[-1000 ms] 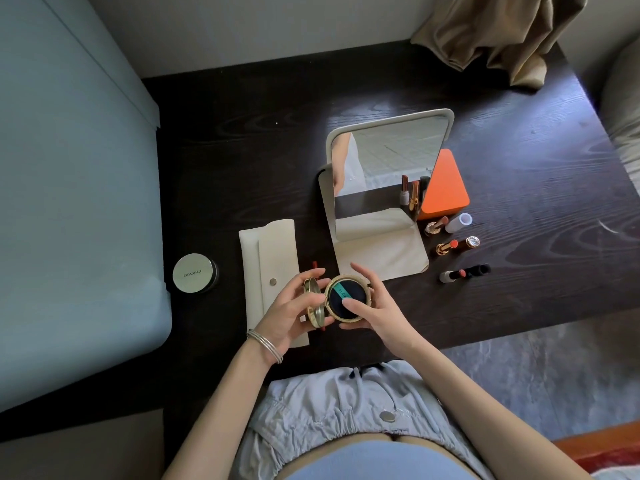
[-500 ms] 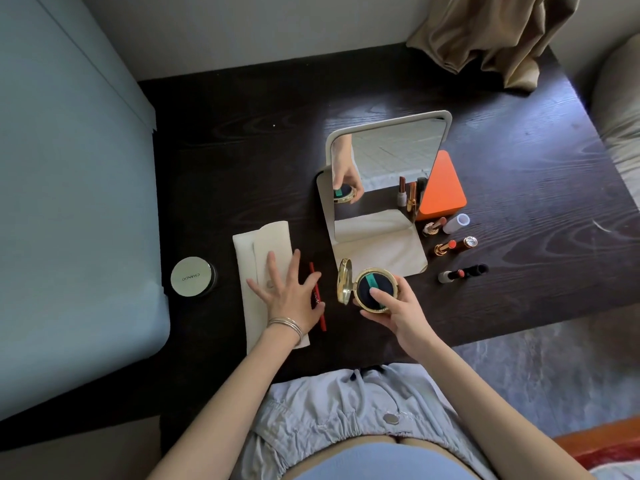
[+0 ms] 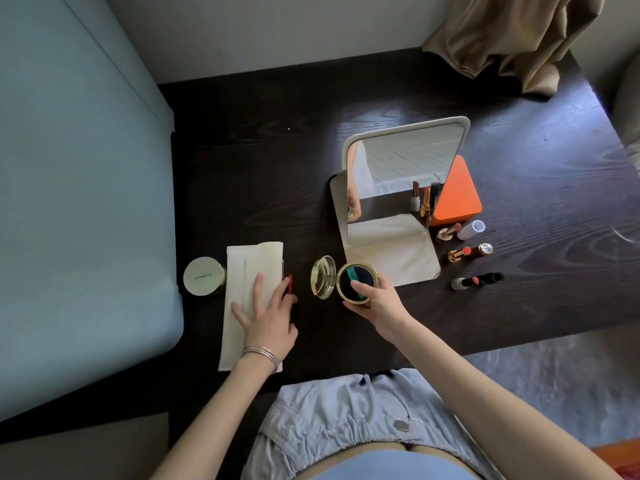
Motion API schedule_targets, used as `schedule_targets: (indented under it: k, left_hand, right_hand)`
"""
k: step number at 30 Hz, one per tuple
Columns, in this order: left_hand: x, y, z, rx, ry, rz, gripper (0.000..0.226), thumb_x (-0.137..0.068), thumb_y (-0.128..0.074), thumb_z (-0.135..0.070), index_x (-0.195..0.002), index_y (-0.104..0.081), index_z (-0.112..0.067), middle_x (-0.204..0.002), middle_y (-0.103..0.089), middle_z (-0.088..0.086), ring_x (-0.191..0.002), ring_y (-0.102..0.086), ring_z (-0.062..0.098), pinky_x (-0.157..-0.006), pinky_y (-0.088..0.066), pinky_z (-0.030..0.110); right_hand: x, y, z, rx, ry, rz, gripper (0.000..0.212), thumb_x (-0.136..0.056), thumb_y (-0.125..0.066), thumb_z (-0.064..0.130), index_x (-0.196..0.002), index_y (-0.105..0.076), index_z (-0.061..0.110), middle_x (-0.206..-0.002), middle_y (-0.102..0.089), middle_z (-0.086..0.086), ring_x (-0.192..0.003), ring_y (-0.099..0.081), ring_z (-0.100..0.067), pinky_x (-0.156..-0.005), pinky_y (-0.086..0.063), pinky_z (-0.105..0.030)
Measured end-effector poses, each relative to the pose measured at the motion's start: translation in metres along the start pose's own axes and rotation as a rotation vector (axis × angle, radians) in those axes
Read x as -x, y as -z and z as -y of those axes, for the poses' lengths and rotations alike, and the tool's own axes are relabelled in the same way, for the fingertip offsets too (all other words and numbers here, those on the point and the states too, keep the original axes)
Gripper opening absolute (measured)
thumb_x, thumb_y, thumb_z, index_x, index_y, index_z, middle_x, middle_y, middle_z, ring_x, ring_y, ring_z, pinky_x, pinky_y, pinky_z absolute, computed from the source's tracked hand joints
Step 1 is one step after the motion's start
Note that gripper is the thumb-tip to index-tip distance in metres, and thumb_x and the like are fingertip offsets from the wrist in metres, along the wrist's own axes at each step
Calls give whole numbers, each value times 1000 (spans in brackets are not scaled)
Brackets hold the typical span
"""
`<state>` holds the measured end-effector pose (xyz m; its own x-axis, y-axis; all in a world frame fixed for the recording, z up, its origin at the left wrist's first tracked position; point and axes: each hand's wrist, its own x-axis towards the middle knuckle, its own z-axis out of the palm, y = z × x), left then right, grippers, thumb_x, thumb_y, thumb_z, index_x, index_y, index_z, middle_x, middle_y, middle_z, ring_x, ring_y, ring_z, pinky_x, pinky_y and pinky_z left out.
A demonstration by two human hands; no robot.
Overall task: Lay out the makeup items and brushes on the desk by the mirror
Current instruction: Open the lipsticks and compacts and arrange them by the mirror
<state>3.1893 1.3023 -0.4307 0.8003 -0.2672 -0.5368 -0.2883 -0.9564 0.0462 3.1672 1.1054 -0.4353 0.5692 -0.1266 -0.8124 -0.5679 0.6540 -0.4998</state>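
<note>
Fingers of the right hand point(image 3: 377, 303) grip the round gold compact point(image 3: 356, 282), lid open, above the dark wooden worktop point(image 3: 519, 306) before the white-framed mirror point(image 3: 405, 168), probably for placing; the left hand point(image 3: 266, 317) rests spread on the cream fabric pouch point(image 3: 242, 271), steadying it.

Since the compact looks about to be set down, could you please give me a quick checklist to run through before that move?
1. Right hand grips the compact: ok.
2. Compact lid open, hinge to the left: ok.
3. Bare desk under the compact, in front of the mirror: ok.
4. Left hand flat on the pouch, out of the way: ok.
5. Red pencil beside the left fingers, apart from the lid: ok.
6. Compact already touching the desk: cannot tell.
</note>
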Motion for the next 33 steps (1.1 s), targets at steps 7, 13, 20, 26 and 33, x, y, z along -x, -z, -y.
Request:
schedule_targets:
  k: [7,13,20,26,33]
  left_hand:
    - [0,6,-13,507,57,-321,46,-86,-61,-34,-128,-52,-16,-139,-47,1,-139,-24,21,-108,-28,40]
    - [-33,48,-22,1075,116,-256,27,-97,-45,-22,-120,-58,-13,-100,-64,-2,-97,-63,19,-84,-52,31]
    - [-55,45,-13,1171,189,-225,26,-98,-42,-13,-117,-58,-5,-103,-62,5,-94,-61,16,-85,-55,32]
    - [-55,39,-10,1104,240,-345,28,-98,-43,-12,-119,-62,-9,-104,-66,3,-94,-64,15,-81,-56,30]
    - [-54,40,-7,1067,231,-298,30,-99,-42,-17,-121,-60,-11,-100,-66,2,-88,-60,11,-83,-57,40]
  right_hand:
    - [-8,-30,0,-108,-55,55,27,-89,-58,0,-114,-51,10,-114,-57,-12,-101,-61,-26,-71,-60,-34]
    - [-19,-42,-1,-122,-38,60,28,-91,-57,4,-118,-50,9,-116,-57,-12,-105,-59,-25,-75,-59,-34]
    - [-27,-49,0,172,-14,43,24,-95,-52,10,-118,-45,11,-112,-58,-12,-92,-67,-30,-70,-60,-30]
    - [-29,-55,5,743,61,-133,26,-95,-54,26,-107,-44,5,-72,-61,-12,-47,-62,-16,-46,-55,-24]
    - [-24,-58,-4,654,190,-218,20,-96,-53,18,-105,-38,10,-76,-60,-13,-49,-62,-18,-46,-54,-25]
